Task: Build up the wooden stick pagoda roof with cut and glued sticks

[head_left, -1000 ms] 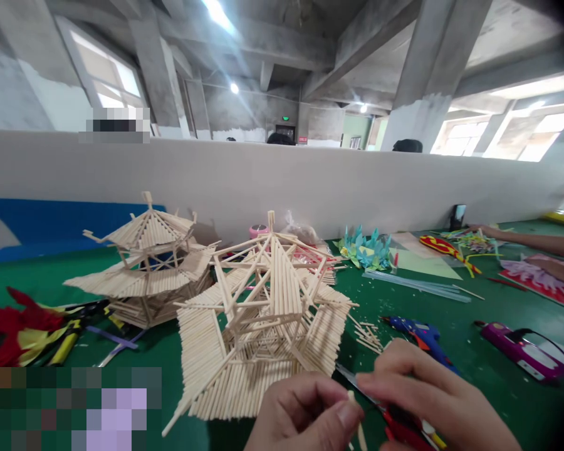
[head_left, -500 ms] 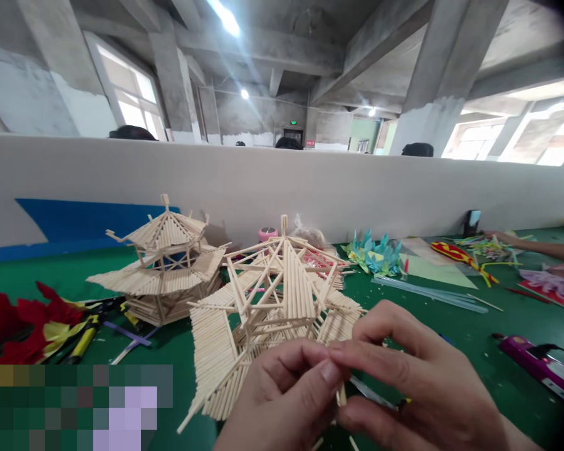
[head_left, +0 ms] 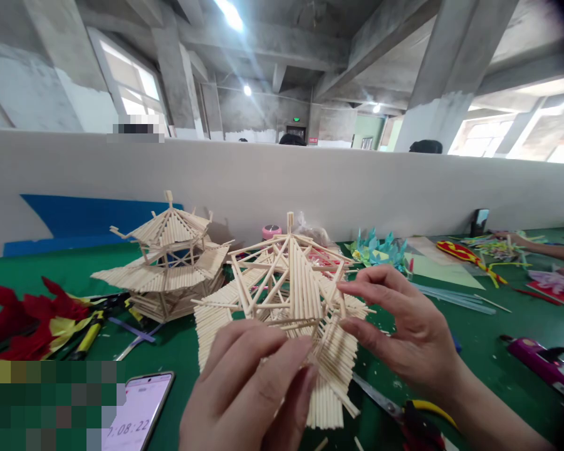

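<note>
Left: phone [head_left: 143, 401], display ending 08:22; behind it, fully roofed stick pavilion [head_left: 164, 275]. Left hand [head_left: 251, 382]: fingers curled, thumb near forefinger; cannot tell if anything is pinched. Just beyond, on green table [head_left: 474, 319]: partly roofed pavilion [head_left: 303, 288]. Right hand [head_left: 402, 319]: thumb and forefinger apart at its right side; grip on a stick unclear. Scissors [head_left: 392, 408] below right forearm.

1. Here it is, a pale stick pagoda [head_left: 305, 291] upright on the green bench [head_left: 479, 326].
2. Up top, a squared finial [head_left: 290, 222] crowns converging rafters.
3. Facing us, one wedge of close-laid sticks; open framework flanks it.
4. Below, the wider roof [head_left: 212, 329] flares, its front partly behind the left hand [head_left: 249, 385].
</note>
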Available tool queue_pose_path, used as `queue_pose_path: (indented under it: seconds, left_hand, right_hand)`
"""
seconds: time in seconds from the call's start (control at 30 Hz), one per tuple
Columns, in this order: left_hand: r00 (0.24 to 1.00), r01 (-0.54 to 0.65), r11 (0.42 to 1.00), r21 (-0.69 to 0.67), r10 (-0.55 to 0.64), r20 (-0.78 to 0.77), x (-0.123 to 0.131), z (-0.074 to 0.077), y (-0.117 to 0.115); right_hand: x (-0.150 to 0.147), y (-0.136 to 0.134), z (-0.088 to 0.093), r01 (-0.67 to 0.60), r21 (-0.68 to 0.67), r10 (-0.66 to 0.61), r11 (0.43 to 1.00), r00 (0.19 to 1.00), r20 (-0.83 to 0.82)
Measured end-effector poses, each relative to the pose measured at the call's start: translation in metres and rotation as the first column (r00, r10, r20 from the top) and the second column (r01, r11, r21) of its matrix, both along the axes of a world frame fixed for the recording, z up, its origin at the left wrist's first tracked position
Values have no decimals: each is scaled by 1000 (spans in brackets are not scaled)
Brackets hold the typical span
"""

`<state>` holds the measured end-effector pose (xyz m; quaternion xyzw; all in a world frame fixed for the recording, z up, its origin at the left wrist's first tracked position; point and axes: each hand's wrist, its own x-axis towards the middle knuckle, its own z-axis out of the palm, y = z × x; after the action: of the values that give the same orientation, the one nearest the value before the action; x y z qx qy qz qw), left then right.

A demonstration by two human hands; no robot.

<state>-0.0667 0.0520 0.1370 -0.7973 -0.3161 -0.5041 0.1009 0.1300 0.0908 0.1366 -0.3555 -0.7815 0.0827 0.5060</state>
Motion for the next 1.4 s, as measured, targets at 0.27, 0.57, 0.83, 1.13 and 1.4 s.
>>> queue_pose_path:
  seconds: [0.27, 0.57, 0.83, 1.13, 1.4]
  left_hand:
    - [980, -138, 984, 111, 152, -127, -3, -8, 31]
    - [988, -103, 993, 60, 110, -112, 6, -10, 38]
    - [987, -115, 990, 77, 123, -107, 8, -10, 40]
    - [985, -117, 987, 110, 129, -112, 8, -13, 40]
    - [986, -123, 987, 105, 134, -101, 11, -14, 41]
  right_hand:
    - [-2, 3, -3, -44, 4, 44, 999, 996, 72]
    - [-4, 7, -6, -8, 50, -2, 999, 981, 196]
    - [-4, 10, -6, -24, 58, 10, 998, 976, 216]
    - [-7, 11, -7, -33, 69, 16, 997, 974, 228]
    - [-6, 13, -9, -45, 62, 31, 997, 975, 219]
